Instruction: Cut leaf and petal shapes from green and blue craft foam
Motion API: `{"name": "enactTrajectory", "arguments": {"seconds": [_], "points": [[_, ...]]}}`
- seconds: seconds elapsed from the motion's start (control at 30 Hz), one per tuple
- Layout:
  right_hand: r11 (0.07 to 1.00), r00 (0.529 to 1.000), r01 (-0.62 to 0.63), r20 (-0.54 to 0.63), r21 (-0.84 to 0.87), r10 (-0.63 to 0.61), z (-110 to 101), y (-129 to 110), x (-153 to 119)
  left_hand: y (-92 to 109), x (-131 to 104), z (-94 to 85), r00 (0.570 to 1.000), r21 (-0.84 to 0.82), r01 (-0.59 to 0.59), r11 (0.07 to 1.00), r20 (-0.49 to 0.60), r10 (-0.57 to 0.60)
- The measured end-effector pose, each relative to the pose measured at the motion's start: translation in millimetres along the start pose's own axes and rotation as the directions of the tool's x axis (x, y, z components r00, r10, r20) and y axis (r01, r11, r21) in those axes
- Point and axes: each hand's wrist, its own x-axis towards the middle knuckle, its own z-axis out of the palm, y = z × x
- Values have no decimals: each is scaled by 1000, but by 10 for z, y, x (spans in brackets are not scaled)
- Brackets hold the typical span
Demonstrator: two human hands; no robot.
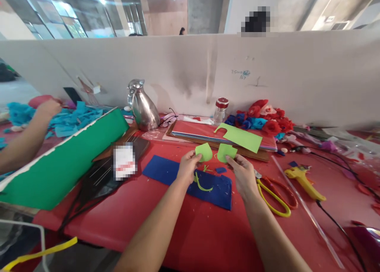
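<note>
One green piece (pixel 204 151) is pinched in the left hand (pixel 188 167), a second green piece (pixel 225 151) in the right hand (pixel 244 172), both held apart over the red table (pixel 208 234) near a blue sheet (pixel 215 193). Yellow-and-red scissors (pixel 275 199) lie beside the right hand, a yellow glue gun (pixel 305 183) farther right.

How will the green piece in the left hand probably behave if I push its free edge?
The green piece is probably fairly stiff for its size: pinched at one side by the left hand, it shows no clear droop. It looks thin and flat, so it is likely light and may bend under a firm push.
</note>
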Motion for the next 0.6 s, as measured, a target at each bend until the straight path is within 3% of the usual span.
{"name": "enactTrajectory", "arguments": {"seconds": [0.2, 0.6], "points": [[999, 999, -29, 37, -15, 30, 113, 33, -68, -11, -87, 59, 989, 7, 69, 998, 132, -70], [990, 1000, 11, 14, -144, -9, 138, 63, -105, -49, -123, 81, 987, 38, 77, 996, 136, -82]]}}
